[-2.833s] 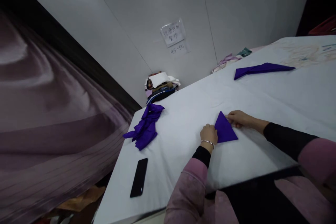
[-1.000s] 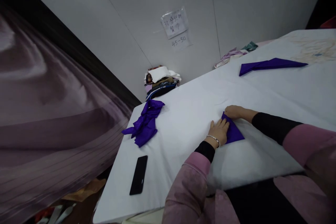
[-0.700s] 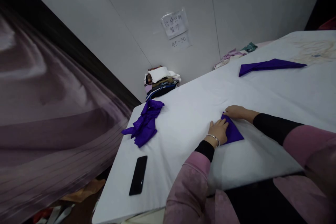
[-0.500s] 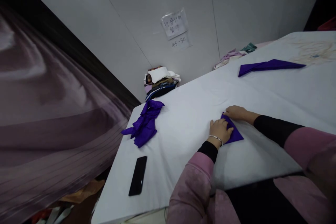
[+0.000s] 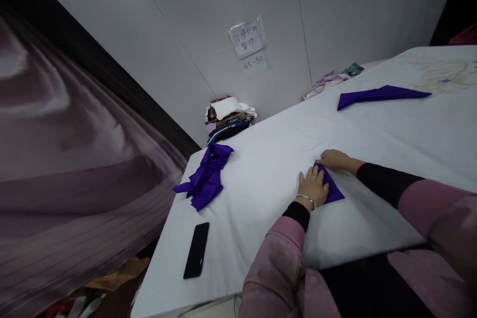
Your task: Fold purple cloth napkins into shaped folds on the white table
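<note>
A purple cloth napkin [image 5: 334, 191], folded into a small triangle, lies on the white-covered table [image 5: 268, 174]. My left hand [image 5: 313, 187] rests flat over its left side with the fingers apart, hiding part of the cloth. At the napkin's far corner, my right hand [image 5: 332, 160] has its fingers closed on the tip. A bracelet [image 5: 307, 199] circles my left wrist.
A folded purple napkin [image 5: 385, 94] lies at the far right, and a crumpled purple cloth [image 5: 207, 179] at the left. Nearer the left edge is a black phone [image 5: 197, 250]. Stacked clothes [image 5: 229, 118] stand by the wall, below a paper sign [image 5: 248, 38].
The fingers of my left hand have straightened and spread over the napkin. My right hand stays at the far corner. The view has shifted very slightly.
</note>
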`<control>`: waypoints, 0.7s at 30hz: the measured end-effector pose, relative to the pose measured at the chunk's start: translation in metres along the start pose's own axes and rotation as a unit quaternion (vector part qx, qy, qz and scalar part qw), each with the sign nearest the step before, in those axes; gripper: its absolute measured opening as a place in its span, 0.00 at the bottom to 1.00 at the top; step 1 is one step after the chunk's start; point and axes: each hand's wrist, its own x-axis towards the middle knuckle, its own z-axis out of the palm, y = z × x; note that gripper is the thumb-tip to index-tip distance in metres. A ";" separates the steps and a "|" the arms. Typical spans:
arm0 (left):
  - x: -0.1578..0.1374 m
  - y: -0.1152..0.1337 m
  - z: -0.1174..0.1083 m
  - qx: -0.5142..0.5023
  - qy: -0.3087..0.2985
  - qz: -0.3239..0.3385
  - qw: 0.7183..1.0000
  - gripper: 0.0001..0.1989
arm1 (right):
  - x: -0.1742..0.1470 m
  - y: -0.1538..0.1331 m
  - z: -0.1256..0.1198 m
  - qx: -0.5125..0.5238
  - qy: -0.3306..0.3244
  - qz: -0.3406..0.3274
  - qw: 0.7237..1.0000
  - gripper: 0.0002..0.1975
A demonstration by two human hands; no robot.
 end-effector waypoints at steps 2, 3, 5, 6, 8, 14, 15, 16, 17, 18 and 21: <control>0.000 0.001 0.000 0.008 -0.003 -0.001 1.000 0.28 | 0.001 -0.001 -0.004 0.005 -0.018 -0.004 1.000 0.22; 0.000 0.001 0.000 0.010 -0.003 -0.003 1.000 0.28 | 0.002 -0.002 -0.005 0.009 -0.030 -0.006 0.999 0.23; -0.001 0.002 -0.001 0.013 -0.001 -0.008 1.000 0.28 | 0.002 -0.003 -0.008 0.020 -0.050 -0.011 0.999 0.25; -0.001 0.003 -0.001 0.014 0.002 -0.011 1.000 0.28 | 0.002 -0.004 -0.009 0.025 -0.057 -0.014 0.998 0.26; -0.001 0.005 -0.002 0.023 0.007 -0.014 1.000 0.28 | 0.003 -0.005 -0.010 0.030 -0.064 -0.019 0.997 0.27; -0.001 0.007 -0.006 0.058 0.034 0.017 0.998 0.28 | 0.008 -0.002 -0.009 0.037 -0.077 -0.032 0.996 0.30; 0.000 0.007 -0.006 0.062 0.030 0.019 0.997 0.28 | 0.009 -0.002 -0.008 0.037 -0.078 -0.032 0.996 0.30; 0.000 0.008 -0.006 0.064 0.024 0.021 0.997 0.28 | 0.010 -0.001 -0.008 0.038 -0.078 -0.031 0.996 0.30; 0.001 0.008 -0.007 0.064 0.019 0.022 0.998 0.28 | 0.011 -0.001 -0.007 0.039 -0.077 -0.029 0.996 0.29; 0.001 0.008 -0.007 0.062 0.014 0.021 0.998 0.28 | 0.012 -0.001 -0.007 0.040 -0.074 -0.027 0.996 0.29; 0.002 0.010 -0.009 0.053 0.003 0.013 0.998 0.28 | 0.013 0.001 -0.005 0.042 -0.052 -0.019 0.998 0.28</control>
